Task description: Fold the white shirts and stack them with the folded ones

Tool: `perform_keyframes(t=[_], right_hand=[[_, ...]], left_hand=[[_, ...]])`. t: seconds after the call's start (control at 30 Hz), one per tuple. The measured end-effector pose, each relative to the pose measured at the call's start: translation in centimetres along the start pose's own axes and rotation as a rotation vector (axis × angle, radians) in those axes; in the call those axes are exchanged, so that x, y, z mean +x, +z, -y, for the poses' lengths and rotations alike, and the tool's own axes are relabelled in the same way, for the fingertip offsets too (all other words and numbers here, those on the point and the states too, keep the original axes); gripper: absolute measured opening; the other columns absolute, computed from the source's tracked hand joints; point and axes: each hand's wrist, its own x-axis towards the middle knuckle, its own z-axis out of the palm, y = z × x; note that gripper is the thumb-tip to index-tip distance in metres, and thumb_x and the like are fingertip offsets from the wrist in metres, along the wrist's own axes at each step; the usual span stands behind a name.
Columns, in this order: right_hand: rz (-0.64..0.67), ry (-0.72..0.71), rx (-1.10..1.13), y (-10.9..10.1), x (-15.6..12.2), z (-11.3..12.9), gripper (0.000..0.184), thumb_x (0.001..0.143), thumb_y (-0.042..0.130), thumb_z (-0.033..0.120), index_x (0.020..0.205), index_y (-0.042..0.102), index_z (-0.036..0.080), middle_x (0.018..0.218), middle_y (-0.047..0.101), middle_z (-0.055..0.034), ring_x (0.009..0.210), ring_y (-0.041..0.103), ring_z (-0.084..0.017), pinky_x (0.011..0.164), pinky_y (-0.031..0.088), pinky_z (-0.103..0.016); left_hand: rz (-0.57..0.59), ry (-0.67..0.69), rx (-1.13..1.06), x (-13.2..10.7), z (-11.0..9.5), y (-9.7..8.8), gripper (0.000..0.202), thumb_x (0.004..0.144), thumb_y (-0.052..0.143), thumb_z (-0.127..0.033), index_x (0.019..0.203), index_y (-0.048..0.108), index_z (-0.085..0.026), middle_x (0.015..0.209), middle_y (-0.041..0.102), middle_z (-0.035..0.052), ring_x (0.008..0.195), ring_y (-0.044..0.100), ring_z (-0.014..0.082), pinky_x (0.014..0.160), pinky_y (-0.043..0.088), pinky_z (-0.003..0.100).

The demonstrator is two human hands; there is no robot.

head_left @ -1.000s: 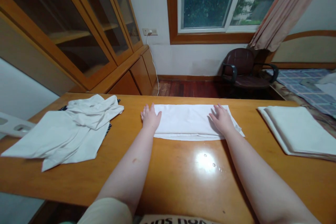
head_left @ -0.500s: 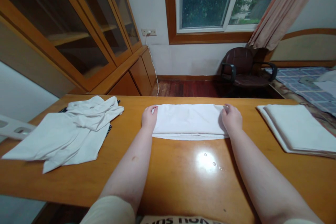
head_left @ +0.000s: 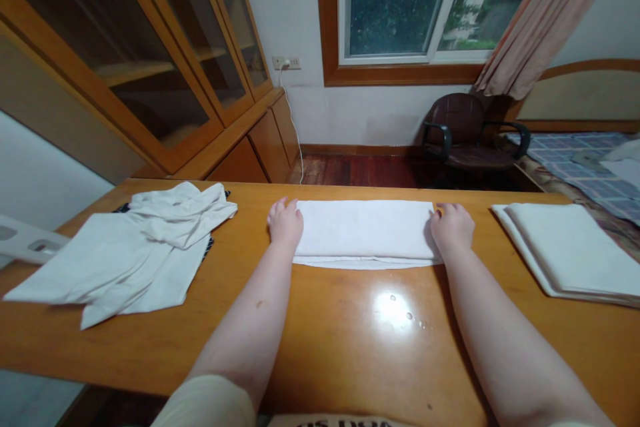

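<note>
A white cloth, folded into a long flat strip, lies across the middle of the wooden table. Its near edge shows stacked layers, the lowest sticking out a little. My left hand rests at the strip's left end, fingers apart and not gripping. At the opposite end is my right hand, its fingers loosely bent and apart, with the thumb side close to the cloth's edge. Some fingertips are hidden behind the hands.
Crumpled white fabric with dark patches beneath it lies at the table's left. Folded white cloth is stacked at the right. Beyond the table stand a glass-door cabinet, a dark office chair and a bed.
Both hands have let go of the strip's far corners and moved slightly outward, the left one to the left and the right one to the right. The cloth stays folded in place.
</note>
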Motion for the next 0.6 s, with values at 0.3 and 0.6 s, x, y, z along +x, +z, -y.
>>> perform_keyframes(t=[0.3, 0.6], right_hand=[[0.504, -0.910, 0.276, -0.9, -3.9, 6.9, 0.050, 0.079, 0.060, 0.045, 0.121, 0.058, 0.018, 0.127, 0.056, -0.0131, 0.115, 0.051, -0.026, 0.098, 0.037, -0.040], [0.638, -0.935, 0.270, -1.6, -4.7, 7.6, 0.016, 0.075, 0.060, 0.025, 0.088, 0.067, 0.019, 0.081, 0.064, -0.0054, 0.076, 0.057, -0.018, 0.073, 0.042, -0.029]], left_hand=[[0.388, 0.912, -0.132, -3.4, -5.5, -1.3, 0.053, 0.081, 0.058, -0.048, 0.129, 0.052, -0.028, 0.148, 0.034, 0.0060, 0.137, 0.026, 0.0261, 0.113, 0.010, 0.047], [0.552, 0.941, -0.138, -3.6, -5.9, -1.8, 0.034, 0.072, 0.069, -0.043, 0.098, 0.061, -0.022, 0.099, 0.064, 0.0035, 0.096, 0.057, 0.0211, 0.085, 0.040, 0.033]])
